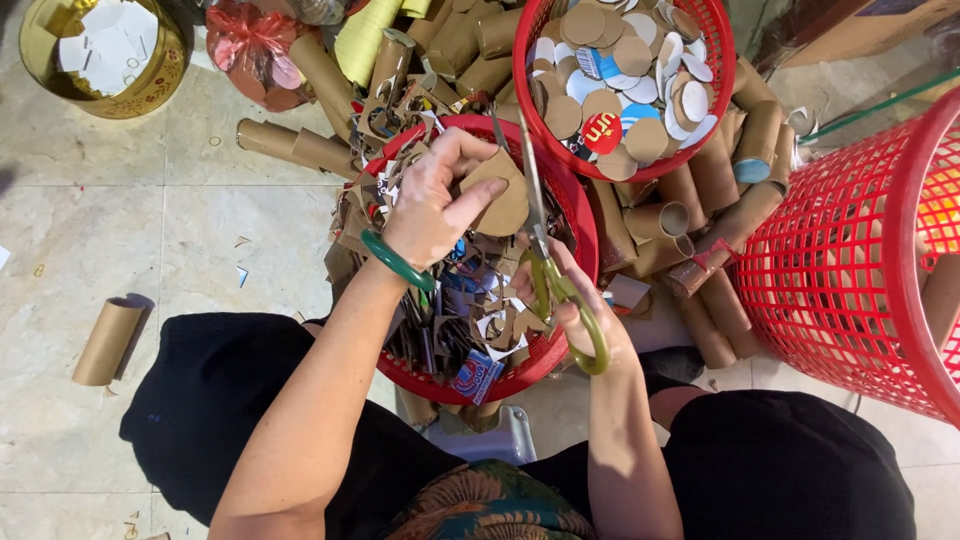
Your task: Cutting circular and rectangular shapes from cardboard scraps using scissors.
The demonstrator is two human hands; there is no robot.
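My left hand (pixel 437 200), with a green bangle on the wrist, pinches a brown cardboard piece (pixel 503 190) over a red basket (pixel 576 215) full of cardboard scraps. My right hand (pixel 585 305) grips olive-handled scissors (pixel 545 255), fingers through the loops. The blades point away from me and run along the right edge of the cardboard piece. Both hands hover above the scrap basket, close together.
A second red basket (pixel 722 40) behind holds round cardboard discs. A tall red mesh basket (pixel 850 260) stands at right. Cardboard tubes (pixel 710 190) lie piled around the baskets, one tube (pixel 108 340) alone on the tiled floor at left. A gold tin (pixel 160 70) sits far left.
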